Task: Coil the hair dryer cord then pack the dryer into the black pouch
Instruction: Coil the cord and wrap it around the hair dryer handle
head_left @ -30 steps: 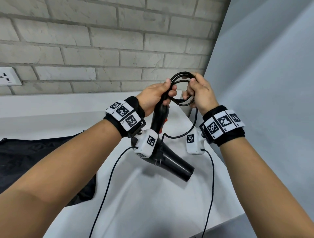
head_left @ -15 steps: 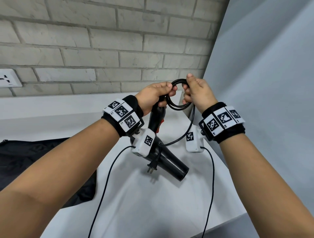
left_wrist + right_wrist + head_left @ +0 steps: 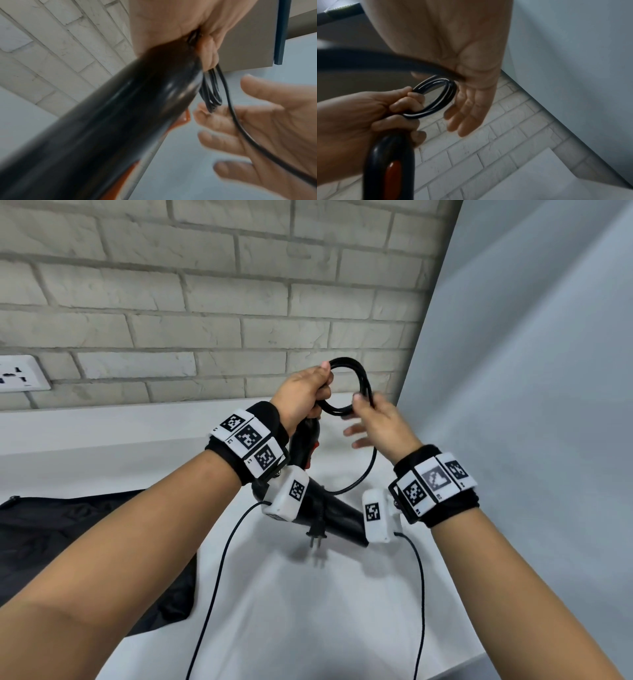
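White counter under brick wall. Left hand grips dryer handle and cord coil above counter; right hand fingers spread, touching coil. Pouch on counter, left of dryer.

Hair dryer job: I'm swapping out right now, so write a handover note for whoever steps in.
Left hand: grips the hair dryer by its handle and pinches the cord coil against it, above the white table.
Right hand: fingers spread, thumb on the coil, loose cord running across the palm.
Black pouch: lies on the table, left.
Done: several loops wound.
Left: a short tail with the plug hangs beside the barrel; wind it in, then put the dryer into the pouch.
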Available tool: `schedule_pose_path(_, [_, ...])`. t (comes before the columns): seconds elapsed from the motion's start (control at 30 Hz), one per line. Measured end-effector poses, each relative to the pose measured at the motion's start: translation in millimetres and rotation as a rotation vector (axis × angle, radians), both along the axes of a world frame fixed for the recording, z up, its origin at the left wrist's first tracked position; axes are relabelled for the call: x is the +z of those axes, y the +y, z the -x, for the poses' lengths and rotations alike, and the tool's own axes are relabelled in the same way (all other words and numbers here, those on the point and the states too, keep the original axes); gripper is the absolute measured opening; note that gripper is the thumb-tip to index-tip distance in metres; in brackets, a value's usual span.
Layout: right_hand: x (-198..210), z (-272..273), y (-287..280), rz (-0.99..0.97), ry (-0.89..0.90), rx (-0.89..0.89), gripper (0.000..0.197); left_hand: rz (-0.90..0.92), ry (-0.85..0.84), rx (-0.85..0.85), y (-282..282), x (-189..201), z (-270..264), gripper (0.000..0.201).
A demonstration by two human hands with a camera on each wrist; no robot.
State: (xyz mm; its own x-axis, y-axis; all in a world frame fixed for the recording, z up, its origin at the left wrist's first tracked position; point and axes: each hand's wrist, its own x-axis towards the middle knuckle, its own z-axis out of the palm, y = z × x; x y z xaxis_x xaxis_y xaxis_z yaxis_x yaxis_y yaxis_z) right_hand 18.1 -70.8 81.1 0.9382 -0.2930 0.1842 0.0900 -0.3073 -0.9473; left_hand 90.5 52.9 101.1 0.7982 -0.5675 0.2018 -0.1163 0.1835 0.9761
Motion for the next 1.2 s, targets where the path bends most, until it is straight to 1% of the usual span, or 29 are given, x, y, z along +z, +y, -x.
schedule_pose_path(0.03, [-5.8, 2.3, 1.2, -0.005, 0.053, 0.031, 0.007, 0.017, 0.008, 0.033, 1.5, 0.8, -2.7, 0.037])
schedule_pose_path(0.13, [-20.1, 8.6, 2.0, 0.009, 0.164, 0.102, 0.012, 0.072, 0.033, 0.103, 3.2, 2.2, -9.3, 0.036])
schedule_pose_path(0.23, [-29.9, 14.6, 0.4, 0.032, 0.226, 0.212, 0.024, 0.126, 0.055, 0.169, 3.9, 3.3, -12.6, 0.036])
schedule_pose_path(0.27, [-33.9, 16.0, 0.9, 0.053, 0.251, 0.266, 0.025, 0.134, 0.054, 0.194, 4.1, 2.7, -13.8, 0.036])
schedule_pose_path(0.33, [-42.1, 17.7, 4.8, 0.077, 0.297, 0.395, 0.012, 0.135, 0.057, 0.242, 4.9, 1.4, -16.1, 0.037])
schedule_pose_path(0.37, [-46.9, 17.6, 7.6, 0.076, 0.309, 0.461, 0.01, 0.135, 0.067, 0.26, 5.5, 0.6, -17.1, 0.037])
schedule_pose_path(0.43, [-57.0, 15.9, 13.5, 0.118, 0.312, 0.524, 0.02, 0.149, 0.093, 0.285, 6.2, -0.7, -18.3, 0.037])
schedule_pose_path(0.5, [-64.8, 12.4, 17.3, 0.218, 0.246, 0.455, 0.03, 0.171, 0.115, 0.306, 6.7, -1.6, -19.1, 0.036])
schedule_pose_path(0.57, [-69.9, 10.9, 18.9, 0.27, 0.142, 0.332, 0.036, 0.181, 0.13, 0.324, 7.4, -3.3, -19.6, 0.036])
schedule_pose_path(0.67, [-68.7, 10.1, 13.9, 0.293, 0.008, 0.166, 0.041, 0.185, 0.138, 0.344, 10.2, -6.3, -21.4, 0.036])
schedule_pose_path(0.77, [-66.4, 10.0, 4.6, 0.224, -0.087, 0.055, 0.037, 0.171, 0.151, 0.358, 13.4, -8.8, -23.3, 0.037])
schedule_pose_path(0.87, [-69.0, 11.9, 0.9, 0.147, -0.032, -0.011, 0.029, 0.175, 0.156, 0.395, 15.5, -10.6, -26.3, 0.036])
schedule_pose_path(0.93, [-69.3, 12.7, -2.1, 0.131, 0.02, -0.069, 0.03, 0.16, 0.149, 0.415, 15.7, -12.3, -28.1, 0.036])
schedule_pose_path(0.97, [-69.5, 11.9, -4.1, 0.145, 0.046, -0.105, 0.03, 0.155, 0.144, 0.423, 15.4, -12.9, -29.2, 0.036])
schedule_pose_path(1.03, [-70.8, 10.8, -8.9, 0.254, 0.108, -0.152, 0.028, 0.145, 0.134, 0.434, 14.8, -14.0, -30.8, 0.036])
schedule_pose_path(1.1, [-70.5, 9.9, -11.8, 0.32, 0.177, -0.149, 0.016, 0.132, 0.127, 0.443, 15.1, -14.7, -32.0, 0.036])
schedule_pose_path(1.13, [-68.3, 9.9, -12.1, 0.293, 0.205, -0.119, 0.019, 0.128, 0.121, 0.445, 15.2, -14.6, -32.3, 0.036])
schedule_pose_path(1.2, [-63.2, 9.8, -12.0, 0.226, 0.258, -0.03, 0.035, 0.114, 0.102, 0.44, 14.7, -15.3, -32.0, 0.037])
